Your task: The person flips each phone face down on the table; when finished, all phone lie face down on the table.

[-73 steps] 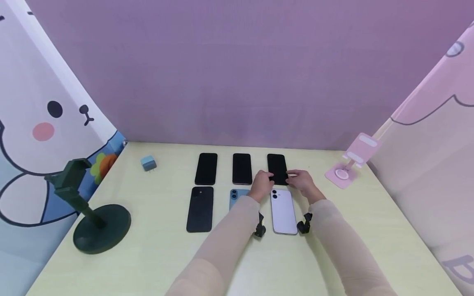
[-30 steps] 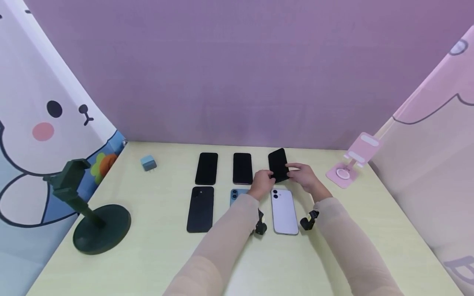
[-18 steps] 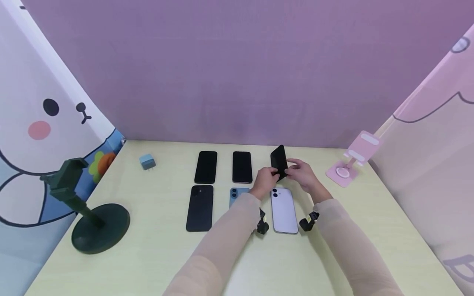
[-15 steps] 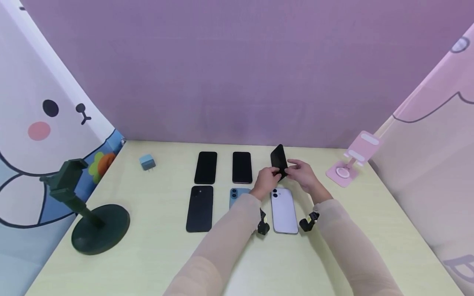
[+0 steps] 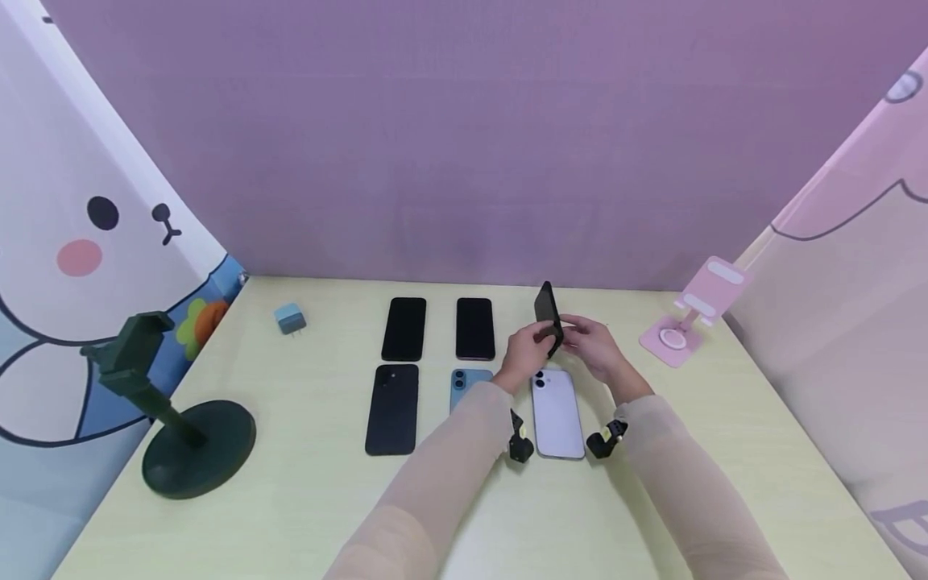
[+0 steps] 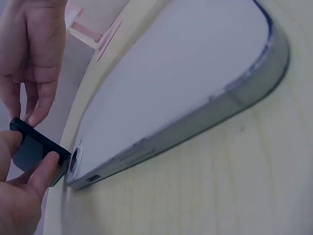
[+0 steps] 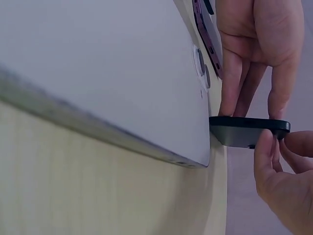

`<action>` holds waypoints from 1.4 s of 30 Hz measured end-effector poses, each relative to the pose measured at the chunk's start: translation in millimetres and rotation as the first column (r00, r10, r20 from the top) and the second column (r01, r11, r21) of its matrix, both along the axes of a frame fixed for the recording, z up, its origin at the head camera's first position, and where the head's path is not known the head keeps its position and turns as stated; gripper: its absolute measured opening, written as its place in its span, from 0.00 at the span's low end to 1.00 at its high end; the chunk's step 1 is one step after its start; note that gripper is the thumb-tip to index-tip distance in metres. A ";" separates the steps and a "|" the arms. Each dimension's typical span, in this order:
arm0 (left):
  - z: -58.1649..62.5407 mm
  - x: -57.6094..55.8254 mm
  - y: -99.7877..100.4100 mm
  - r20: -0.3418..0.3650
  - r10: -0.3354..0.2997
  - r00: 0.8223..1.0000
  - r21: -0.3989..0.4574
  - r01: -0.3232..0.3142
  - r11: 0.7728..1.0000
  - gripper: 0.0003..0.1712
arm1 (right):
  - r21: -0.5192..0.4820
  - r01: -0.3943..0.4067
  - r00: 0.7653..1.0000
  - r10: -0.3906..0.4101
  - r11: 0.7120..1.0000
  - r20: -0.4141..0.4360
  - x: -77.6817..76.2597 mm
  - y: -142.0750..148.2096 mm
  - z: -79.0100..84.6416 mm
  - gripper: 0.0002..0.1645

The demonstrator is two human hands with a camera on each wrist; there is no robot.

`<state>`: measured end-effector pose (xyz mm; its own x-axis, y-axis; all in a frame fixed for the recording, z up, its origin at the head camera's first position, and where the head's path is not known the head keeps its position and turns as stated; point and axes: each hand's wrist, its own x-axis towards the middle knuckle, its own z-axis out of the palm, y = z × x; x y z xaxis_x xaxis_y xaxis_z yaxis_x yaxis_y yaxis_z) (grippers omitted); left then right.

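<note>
A black phone (image 5: pixel 548 306) stands tilted up on edge at the back right of two rows of phones. My left hand (image 5: pixel 525 354) pinches its left and lower side between thumb and fingers. On its other side my right hand (image 5: pixel 596 350) holds it with thumb and fingertips. Both wrist views show the fingers of the two hands around the phone (image 6: pixel 35 147). Just in front lies a pale lavender phone (image 5: pixel 557 415), back up, its cameras near my hands. My left forearm hides most of a blue phone (image 5: pixel 464 383).
Two black phones (image 5: pixel 403 329) lie screen up along the back row. A dark phone (image 5: pixel 391 409) rests back up at front left. A blue plug adapter (image 5: pixel 291 319) and a dark green stand (image 5: pixel 199 448) are left, a pink phone stand (image 5: pixel 706 296) right.
The black phone lay flat at first. Its far end has risen and it has turned up onto edge between my hands. My left hand has shifted slightly right; the other phones stay put.
</note>
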<state>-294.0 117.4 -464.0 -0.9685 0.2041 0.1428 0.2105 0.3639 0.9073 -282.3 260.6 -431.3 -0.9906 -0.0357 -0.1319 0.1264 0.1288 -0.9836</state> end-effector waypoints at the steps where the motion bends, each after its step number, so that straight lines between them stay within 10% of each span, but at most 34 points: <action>1: 0.1 0.0 0.2 0.002 0.003 1.000 0.005 -0.003 1.000 0.19 | 0.006 -0.001 1.000 0.001 1.000 -0.002 0.0 0.0 -0.2 0.27; 24: 11.3 -2.6 -7.1 0.116 -0.018 0.993 0.118 0.004 0.993 0.23 | 0.064 -0.059 0.998 0.061 0.996 -0.015 0.1 -3.2 -11.6 0.26; 42: 4.8 -4.8 -12.7 -0.034 0.032 0.999 -0.239 -0.039 0.970 0.19 | 0.289 -0.062 0.995 0.037 0.955 0.090 -8.0 -2.4 -18.3 0.25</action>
<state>-298.8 104.7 -459.2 -0.9717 0.2017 0.1229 0.2193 0.5772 0.7866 -290.3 258.3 -449.5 -0.9737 -0.0322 -0.2255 0.1920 0.4165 -0.8886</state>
